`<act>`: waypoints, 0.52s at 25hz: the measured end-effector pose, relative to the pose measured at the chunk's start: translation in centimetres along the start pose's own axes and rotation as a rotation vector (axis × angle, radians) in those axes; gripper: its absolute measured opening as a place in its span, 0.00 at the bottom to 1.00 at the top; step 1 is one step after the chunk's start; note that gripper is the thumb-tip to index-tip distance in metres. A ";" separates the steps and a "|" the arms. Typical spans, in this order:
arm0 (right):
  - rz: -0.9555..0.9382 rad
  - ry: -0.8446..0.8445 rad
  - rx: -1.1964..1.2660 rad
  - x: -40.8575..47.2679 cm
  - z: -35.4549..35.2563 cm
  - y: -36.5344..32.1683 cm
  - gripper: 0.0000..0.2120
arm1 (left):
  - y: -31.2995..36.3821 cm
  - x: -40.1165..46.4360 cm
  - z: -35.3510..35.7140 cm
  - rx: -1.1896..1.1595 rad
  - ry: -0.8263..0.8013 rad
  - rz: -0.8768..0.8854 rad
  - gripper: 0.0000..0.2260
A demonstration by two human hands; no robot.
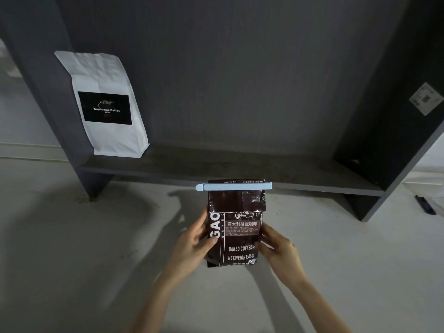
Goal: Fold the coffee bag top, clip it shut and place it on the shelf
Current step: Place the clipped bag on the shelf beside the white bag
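A dark brown coffee bag [236, 239] with white lettering is held upright in front of the dark grey shelf [216, 164]. Its top is folded over, and a light blue clip [234, 187] is clamped across the fold. My left hand [194, 246] grips the bag's left side. My right hand [278, 251] grips its right side. The bag hangs above the pale floor, below and in front of the shelf board's front edge.
A white coffee bag [105, 104] with a black label stands on the shelf's left end, leaning against the back. The shelf's side panels rise at left and right. A white sticker [426, 98] is on the right panel. A dark object [425, 205] lies on the floor at far right.
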State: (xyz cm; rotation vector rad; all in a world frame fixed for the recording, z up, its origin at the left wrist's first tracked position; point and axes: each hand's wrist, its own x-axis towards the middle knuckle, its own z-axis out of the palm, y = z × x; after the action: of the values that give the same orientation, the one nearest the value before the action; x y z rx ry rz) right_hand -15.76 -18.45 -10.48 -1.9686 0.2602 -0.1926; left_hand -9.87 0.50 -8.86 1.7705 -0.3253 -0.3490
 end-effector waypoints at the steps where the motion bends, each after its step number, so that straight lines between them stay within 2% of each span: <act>1: -0.004 0.001 0.007 0.1 0.0 -0.3 0.23 | 0.0 0.1 -0.3 0.020 0.003 0.003 0.33; 13: -0.241 -0.028 -0.028 8.5 2.2 -10.0 0.22 | 7.5 4.5 -9.1 0.123 0.089 0.223 0.29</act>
State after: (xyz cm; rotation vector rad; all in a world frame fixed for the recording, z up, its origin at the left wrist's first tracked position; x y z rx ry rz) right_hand -6.07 -14.97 -2.03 -2.0264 0.0056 -0.3179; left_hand -2.28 5.18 0.11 1.8426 -0.4840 -0.0921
